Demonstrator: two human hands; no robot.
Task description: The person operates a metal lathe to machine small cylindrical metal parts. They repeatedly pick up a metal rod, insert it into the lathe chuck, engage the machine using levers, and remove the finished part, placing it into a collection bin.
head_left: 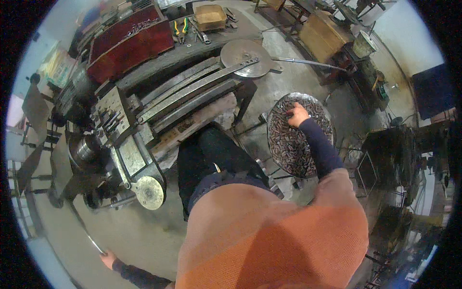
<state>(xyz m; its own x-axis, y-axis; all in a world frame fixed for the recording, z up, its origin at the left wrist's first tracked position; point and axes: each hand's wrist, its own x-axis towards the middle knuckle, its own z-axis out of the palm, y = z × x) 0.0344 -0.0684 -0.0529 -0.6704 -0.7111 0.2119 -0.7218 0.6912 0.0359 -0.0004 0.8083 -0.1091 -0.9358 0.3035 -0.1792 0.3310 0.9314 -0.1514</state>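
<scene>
Low on the left, my left hand (108, 259) is closed round the end of a long thin metal lever (93, 242), which runs up toward the lathe-like machine (144, 115). On the right, my right hand (298, 115) reaches over a large round basin (332, 115). Its thumb and fingers look apart, with the fingertips down on a heap of small dark metal pieces (291, 149). Whether a piece lies under those fingertips is hidden. The machine's long bar ends at a round metal disc (245, 58) in front of me.
A dark red tray (130, 48) with small metal pieces stands on the bench at the far left. Beside it lie green-and-yellow-handled pliers (181, 30), a wrench (204, 37) and an open cardboard box (210, 18). A round plate (149, 192) juts from the machine's near end.
</scene>
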